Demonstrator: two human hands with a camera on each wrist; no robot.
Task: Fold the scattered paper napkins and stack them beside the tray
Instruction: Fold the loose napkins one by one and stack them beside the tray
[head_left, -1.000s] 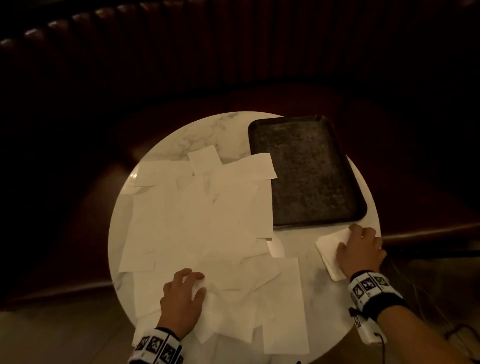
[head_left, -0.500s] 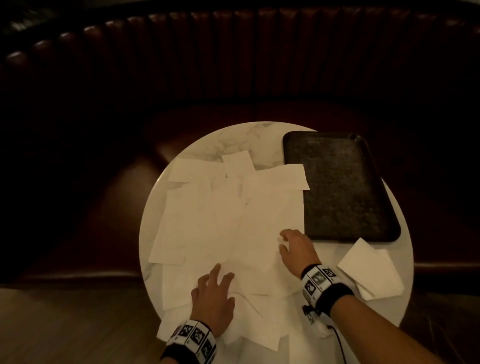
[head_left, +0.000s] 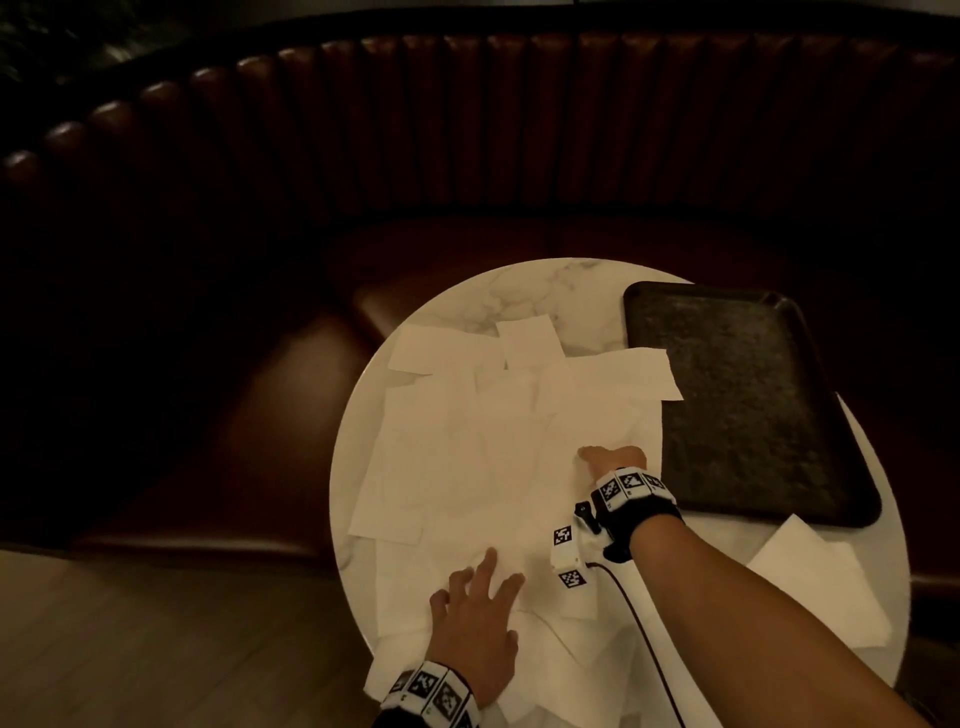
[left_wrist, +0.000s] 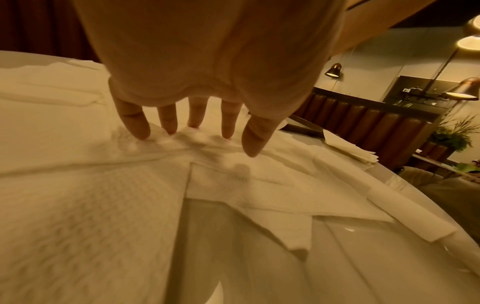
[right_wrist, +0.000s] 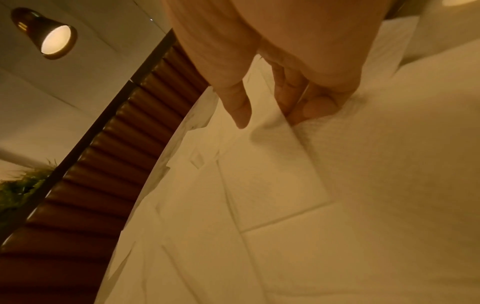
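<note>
Several white paper napkins lie scattered and overlapping over the left and middle of the round marble table. A black tray sits at the back right. A stack of folded napkins lies in front of the tray, near the right edge. My left hand rests with spread straight fingers on the near napkins. My right hand is on the pile close to the tray's left edge. In the right wrist view its fingers curl under a raised napkin edge, thumb on the other side.
A dark ribbed leather bench curves round the far side of the table. Wood floor shows at the lower left. A white cable runs along my right forearm. Some napkins overhang the table's near edge.
My right hand has left the folded stack at the right and moved left onto the scattered pile, taking hold of a napkin edge. The left hand's fingers have spread out flat.
</note>
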